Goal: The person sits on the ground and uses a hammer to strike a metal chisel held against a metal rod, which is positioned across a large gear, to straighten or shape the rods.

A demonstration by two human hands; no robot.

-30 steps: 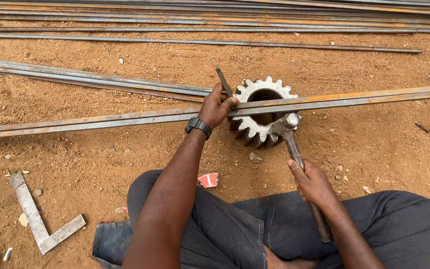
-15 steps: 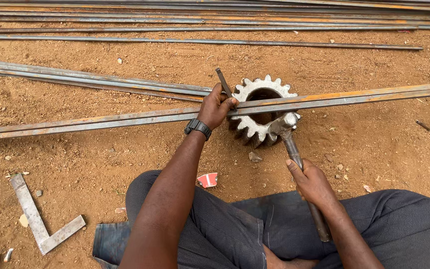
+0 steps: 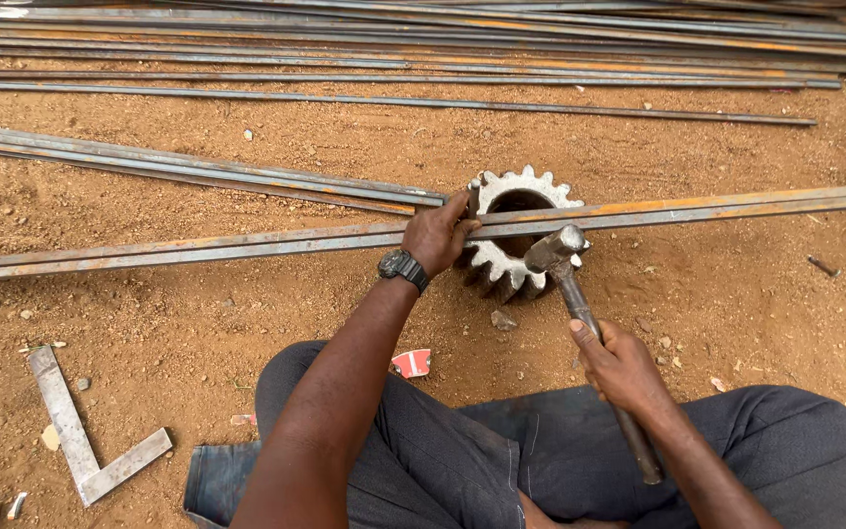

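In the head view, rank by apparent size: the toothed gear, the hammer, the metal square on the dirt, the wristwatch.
1. Hammer, longest, part hidden by the right hand.
2. Toothed gear and metal square: similar extent, too close to rank.
3. Wristwatch, smallest, on the left hand's wrist.

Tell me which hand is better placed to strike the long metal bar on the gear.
Right hand: it grips the hammer, head beside the long rusty flat metal bar. The left hand steadies the bar.
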